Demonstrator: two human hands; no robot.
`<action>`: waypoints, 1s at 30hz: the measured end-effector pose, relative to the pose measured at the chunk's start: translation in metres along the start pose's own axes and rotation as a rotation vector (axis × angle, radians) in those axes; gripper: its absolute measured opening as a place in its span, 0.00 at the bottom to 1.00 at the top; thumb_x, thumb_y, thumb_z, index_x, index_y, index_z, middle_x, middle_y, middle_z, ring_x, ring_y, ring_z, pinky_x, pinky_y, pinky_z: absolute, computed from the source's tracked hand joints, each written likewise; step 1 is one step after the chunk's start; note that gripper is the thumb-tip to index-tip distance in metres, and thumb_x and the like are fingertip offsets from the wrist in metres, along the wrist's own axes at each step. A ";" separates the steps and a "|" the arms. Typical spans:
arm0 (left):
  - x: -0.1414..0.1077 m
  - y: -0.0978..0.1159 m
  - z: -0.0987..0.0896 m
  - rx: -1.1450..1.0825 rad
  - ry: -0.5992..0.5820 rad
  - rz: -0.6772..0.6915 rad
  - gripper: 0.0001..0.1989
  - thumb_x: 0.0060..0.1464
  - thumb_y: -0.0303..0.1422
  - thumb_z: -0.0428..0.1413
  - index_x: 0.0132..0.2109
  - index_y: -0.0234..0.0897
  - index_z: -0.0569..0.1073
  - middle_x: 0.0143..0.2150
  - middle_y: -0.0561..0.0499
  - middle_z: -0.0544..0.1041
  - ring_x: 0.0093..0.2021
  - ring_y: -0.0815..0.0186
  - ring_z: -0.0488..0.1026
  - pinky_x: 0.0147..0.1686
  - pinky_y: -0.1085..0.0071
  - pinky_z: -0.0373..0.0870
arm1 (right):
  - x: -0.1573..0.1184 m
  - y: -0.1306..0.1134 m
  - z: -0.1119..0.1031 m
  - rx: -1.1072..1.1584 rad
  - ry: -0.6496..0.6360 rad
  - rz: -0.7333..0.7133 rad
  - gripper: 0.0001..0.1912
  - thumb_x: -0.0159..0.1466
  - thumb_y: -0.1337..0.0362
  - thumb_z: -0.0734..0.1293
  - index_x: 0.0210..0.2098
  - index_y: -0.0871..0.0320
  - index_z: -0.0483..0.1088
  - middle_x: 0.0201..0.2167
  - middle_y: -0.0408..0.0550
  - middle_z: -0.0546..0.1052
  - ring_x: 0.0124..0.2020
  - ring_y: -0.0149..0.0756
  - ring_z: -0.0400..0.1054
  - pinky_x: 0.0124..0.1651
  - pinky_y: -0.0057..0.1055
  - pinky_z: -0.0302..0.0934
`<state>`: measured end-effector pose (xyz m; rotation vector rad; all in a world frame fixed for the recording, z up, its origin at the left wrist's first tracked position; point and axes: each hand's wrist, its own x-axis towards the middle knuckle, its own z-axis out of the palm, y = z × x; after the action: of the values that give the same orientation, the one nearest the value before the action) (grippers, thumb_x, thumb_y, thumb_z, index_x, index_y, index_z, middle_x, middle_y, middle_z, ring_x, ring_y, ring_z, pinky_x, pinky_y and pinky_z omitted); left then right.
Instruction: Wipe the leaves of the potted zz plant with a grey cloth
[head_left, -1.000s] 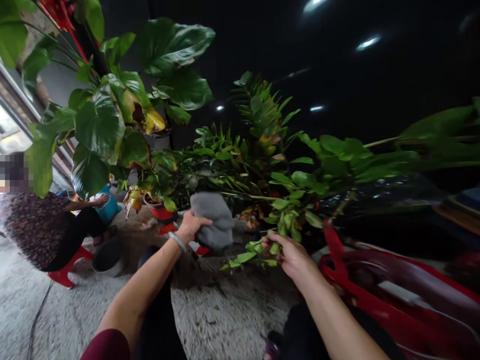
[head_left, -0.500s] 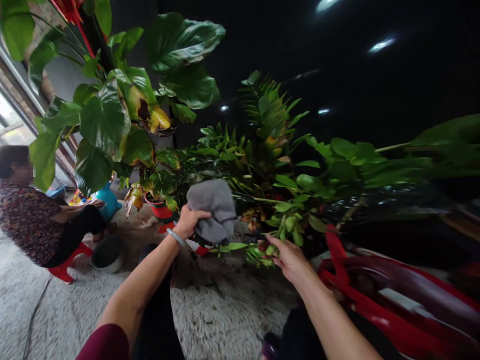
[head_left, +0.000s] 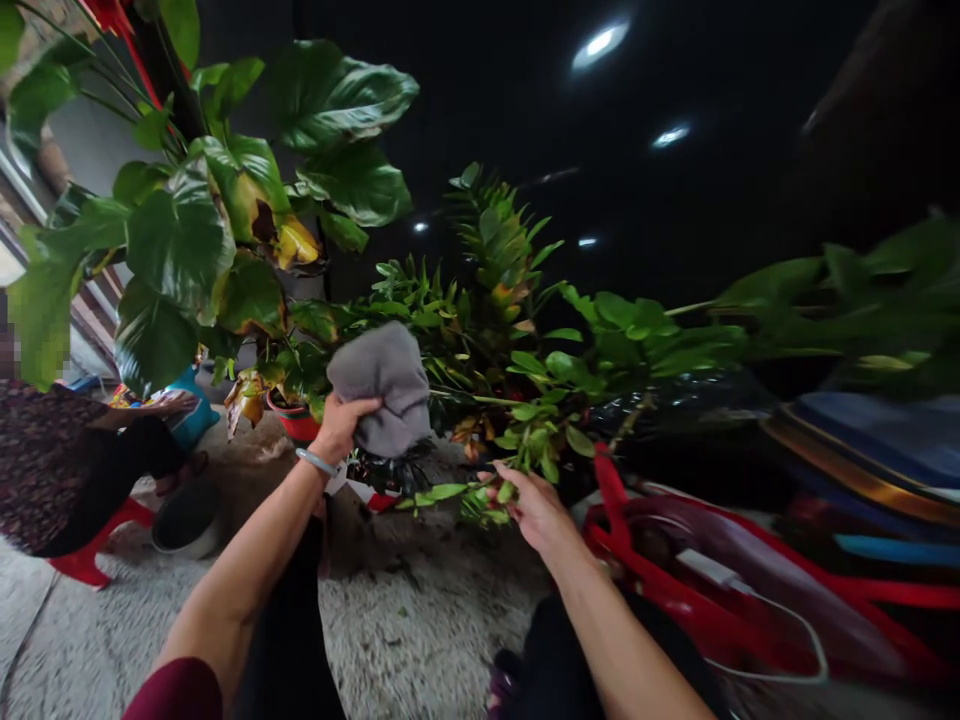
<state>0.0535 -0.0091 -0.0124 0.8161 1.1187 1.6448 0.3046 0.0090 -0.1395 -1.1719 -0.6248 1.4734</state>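
Observation:
A folded grey cloth is gripped in my left hand, thumb across its front, held up before the potted greenery. My right hand closes around a low leafy stem whose small green leaves reach leftward just above the floor. Behind that hand stands a bushy plant with rounded green leaves and some brown ones. The tips of my right fingers are partly covered by foliage. The cloth is apart from the stem.
A large-leaved plant stands at left in a red pot. Beside it a person sits on a red stool near a dark bucket. At right are a red plastic chair and a white cable.
The view has turned right, so most things appear shifted left. My left hand still holds the cloth, and my right hand stays on the stem. More of the chair and cable shows.

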 end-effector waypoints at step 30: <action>0.005 0.023 0.017 -0.124 -0.084 0.050 0.23 0.26 0.29 0.69 0.37 0.38 0.80 0.39 0.48 0.83 0.44 0.55 0.78 0.46 0.62 0.73 | -0.004 -0.005 -0.001 0.009 -0.014 -0.017 0.07 0.55 0.65 0.75 0.29 0.58 0.73 0.21 0.46 0.81 0.15 0.31 0.70 0.17 0.24 0.65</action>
<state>0.0592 -0.0017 0.0154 0.8304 0.9348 1.6872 0.3067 0.0061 -0.1342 -1.1471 -0.6356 1.4696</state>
